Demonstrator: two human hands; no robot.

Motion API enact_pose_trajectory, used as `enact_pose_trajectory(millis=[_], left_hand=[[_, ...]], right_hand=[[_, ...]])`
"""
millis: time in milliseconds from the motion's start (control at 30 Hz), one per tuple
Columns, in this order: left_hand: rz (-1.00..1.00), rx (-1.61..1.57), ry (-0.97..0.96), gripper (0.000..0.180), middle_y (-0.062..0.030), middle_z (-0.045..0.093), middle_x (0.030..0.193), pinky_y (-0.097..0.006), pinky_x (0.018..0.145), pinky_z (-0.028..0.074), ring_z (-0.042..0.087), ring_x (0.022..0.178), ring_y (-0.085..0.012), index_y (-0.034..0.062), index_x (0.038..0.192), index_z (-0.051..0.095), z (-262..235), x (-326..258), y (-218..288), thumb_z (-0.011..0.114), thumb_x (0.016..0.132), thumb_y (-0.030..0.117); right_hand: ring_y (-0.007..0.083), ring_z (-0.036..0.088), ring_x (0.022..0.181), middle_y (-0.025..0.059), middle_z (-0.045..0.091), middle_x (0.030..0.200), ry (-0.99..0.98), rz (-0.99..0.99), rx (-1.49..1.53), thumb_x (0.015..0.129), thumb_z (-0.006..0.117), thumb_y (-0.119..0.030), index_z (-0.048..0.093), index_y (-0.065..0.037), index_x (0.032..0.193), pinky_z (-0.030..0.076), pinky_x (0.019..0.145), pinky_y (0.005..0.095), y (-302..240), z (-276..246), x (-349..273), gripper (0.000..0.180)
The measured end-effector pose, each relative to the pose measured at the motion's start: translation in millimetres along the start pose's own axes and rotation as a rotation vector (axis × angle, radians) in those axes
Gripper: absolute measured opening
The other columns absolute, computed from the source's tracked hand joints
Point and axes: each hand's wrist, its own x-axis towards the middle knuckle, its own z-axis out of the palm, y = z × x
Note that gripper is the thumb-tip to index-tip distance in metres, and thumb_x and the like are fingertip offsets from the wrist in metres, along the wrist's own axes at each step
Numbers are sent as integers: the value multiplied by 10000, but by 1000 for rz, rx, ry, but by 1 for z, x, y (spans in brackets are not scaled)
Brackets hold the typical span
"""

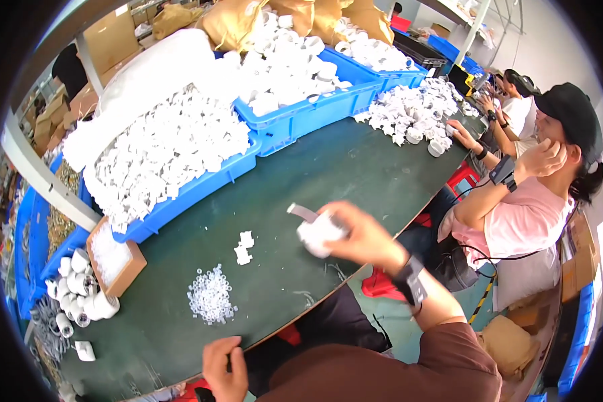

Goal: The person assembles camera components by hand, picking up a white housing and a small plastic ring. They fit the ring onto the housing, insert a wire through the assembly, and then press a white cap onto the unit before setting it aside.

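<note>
My right hand [365,234] is closed around a white rounded plastic part [318,236] above the green tabletop [295,177]. A flat greyish strip [302,213] sticks out from the part's upper left side. Down at the table's near edge is my left hand [224,370], its fingers loosely bent and apart, with nothing visible in it. A heap of small translucent rings [212,296] lies on the tabletop beyond my left hand. Two small white square pieces [244,248] lie just past the rings.
Blue bins [315,110] of white parts line the far side. An open cardboard box [122,264] and white cylindrical fittings [80,291] stand at the left. Loose white pieces [419,110] are piled at the far right, near a seated co-worker [509,208] in pink.
</note>
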Motion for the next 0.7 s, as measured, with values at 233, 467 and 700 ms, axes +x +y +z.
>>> enact_pose_trajectory(millis=[233,467,700], left_hand=[[165,-219,-95,882,-287,214,1617,-492,1221,220,264,1492,-416,-61,1600,150,27,-13,-24,574,997,422],[-19,-107,266,567,-246,359,1502,-449,1169,305,419,1354,-350,-76,1507,317,30,-25,-41,501,1041,190],[33,-15,367,370,-205,542,1312,-415,1053,429,558,1195,-307,-57,1340,515,28,-11,-23,536,995,75]], right_hand=[[340,486,1368,173,462,1502,-449,-356,351,934,725,-123,395,-73,1547,426,1118,408,-64,128,-46,698],[359,514,1323,215,496,1465,-478,-339,339,949,700,-196,372,-49,1552,426,1103,409,-52,177,-58,702],[279,586,1080,166,599,1165,-601,-290,318,930,737,-221,538,-49,1402,491,927,384,-52,170,-40,540]])
